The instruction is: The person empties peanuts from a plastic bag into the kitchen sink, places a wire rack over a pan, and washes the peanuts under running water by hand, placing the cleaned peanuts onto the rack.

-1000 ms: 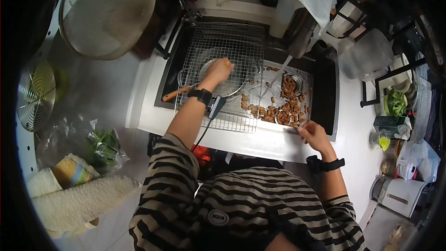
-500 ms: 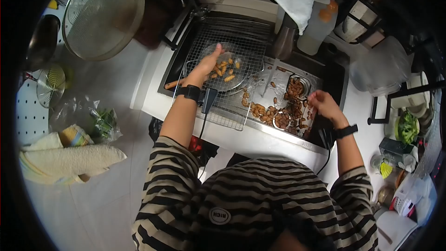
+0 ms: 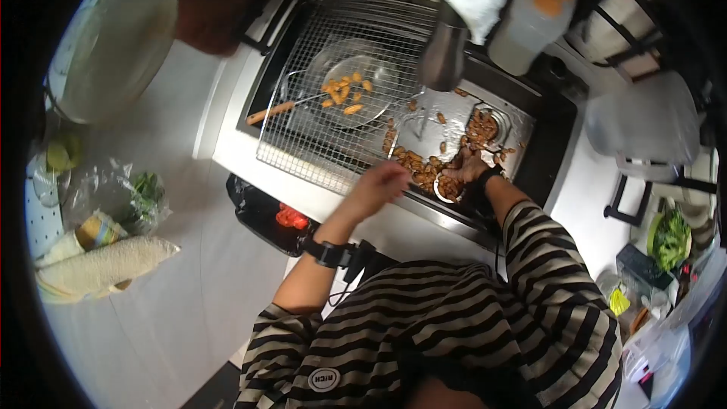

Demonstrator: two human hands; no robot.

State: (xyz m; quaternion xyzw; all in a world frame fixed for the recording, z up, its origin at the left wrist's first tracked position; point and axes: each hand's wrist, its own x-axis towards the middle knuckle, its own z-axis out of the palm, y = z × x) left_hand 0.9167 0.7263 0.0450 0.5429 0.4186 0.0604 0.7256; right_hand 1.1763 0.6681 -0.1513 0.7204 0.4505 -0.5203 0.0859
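White worktop (image 3: 241, 144), 1 dark sink (image 3: 559, 117) set in. 1 wire rack (image 3: 303, 167) lies across sink's left part, near edge over worktop. Right of it, in sink: 1 shiny metal surface (image 3: 458, 109), many brown pieces (image 3: 482, 129) scattered on it.

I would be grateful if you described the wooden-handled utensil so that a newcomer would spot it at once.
Find the dark sink set into the white counter, then the wire rack over its left part. At that rack's left edge lies the utensil's slim brown handle, with a thin metal shaft leading inward. Its wood stands out against the rack's bare metal grid.
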